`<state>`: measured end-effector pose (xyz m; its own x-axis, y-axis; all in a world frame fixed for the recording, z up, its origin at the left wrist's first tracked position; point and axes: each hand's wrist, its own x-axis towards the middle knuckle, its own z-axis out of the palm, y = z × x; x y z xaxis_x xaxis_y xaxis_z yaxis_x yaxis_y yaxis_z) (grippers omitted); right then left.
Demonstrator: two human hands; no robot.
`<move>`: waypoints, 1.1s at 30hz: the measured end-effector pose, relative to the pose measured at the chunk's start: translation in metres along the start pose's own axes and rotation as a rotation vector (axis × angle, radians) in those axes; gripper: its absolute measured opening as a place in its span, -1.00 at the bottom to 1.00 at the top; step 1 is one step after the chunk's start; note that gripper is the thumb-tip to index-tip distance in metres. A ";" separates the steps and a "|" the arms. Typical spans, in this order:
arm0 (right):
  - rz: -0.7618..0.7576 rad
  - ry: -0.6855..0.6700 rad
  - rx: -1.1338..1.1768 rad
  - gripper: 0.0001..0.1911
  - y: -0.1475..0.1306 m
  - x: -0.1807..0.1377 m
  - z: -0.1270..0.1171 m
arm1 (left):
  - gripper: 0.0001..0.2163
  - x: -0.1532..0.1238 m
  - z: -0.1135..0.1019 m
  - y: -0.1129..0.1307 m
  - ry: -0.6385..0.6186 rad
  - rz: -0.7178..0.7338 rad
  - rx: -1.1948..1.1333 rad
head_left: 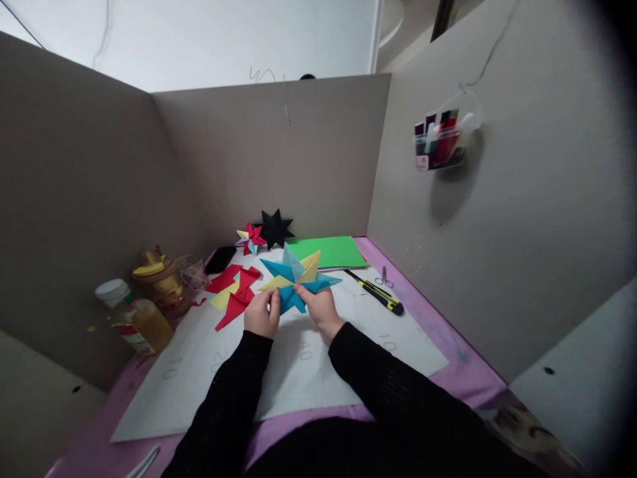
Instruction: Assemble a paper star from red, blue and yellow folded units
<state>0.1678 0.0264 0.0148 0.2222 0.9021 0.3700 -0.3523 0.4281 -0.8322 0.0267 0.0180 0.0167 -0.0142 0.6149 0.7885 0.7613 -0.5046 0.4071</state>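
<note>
Both my hands hold a folded paper star (294, 273) with blue, pale blue and yellow points, raised above the white sheet (293, 372). My left hand (262, 313) is closed on its lower left edge, thumb against fingers. With its thumb on the front near the centre, my right hand (321, 309) grips the lower right side; its other fingers are hidden behind the paper. Left of the star lie red folded papers (236, 305) and a yellow piece (223, 297). A smaller multicoloured star (251, 238) and a black star (277, 229) lean at the back.
Green paper (331, 252) lies at the back. A yellow-black utility knife (378, 294) and small scissors (384, 277) are on the right. On the left stand a bottle (144, 325), a brown cup (162, 285) and a black phone-like object (220, 259). Grey partitions (279, 146) surround the table.
</note>
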 end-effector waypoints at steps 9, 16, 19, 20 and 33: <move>0.163 0.270 0.348 -0.64 0.004 0.009 0.003 | -0.68 -0.008 0.010 0.009 -0.017 -0.388 -0.457; 0.261 0.290 0.412 -0.55 0.003 0.009 0.004 | -0.75 -0.008 0.008 0.017 0.004 -0.553 -0.558; 0.275 0.266 0.376 -0.55 0.000 0.007 0.005 | -0.74 -0.004 0.005 0.019 -0.004 -0.668 -0.620; 0.267 0.250 0.367 -0.54 -0.001 0.006 0.005 | -0.74 -0.002 0.004 0.018 -0.010 -0.698 -0.641; 0.173 0.184 0.327 -0.58 -0.001 0.001 0.008 | -0.71 -0.001 0.009 0.007 0.044 -0.612 -0.619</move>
<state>0.1616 0.0276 0.0195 0.2830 0.9501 0.1312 -0.6624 0.2925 -0.6897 0.0378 0.0197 0.0144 -0.3405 0.8683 0.3607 0.1228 -0.3393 0.9326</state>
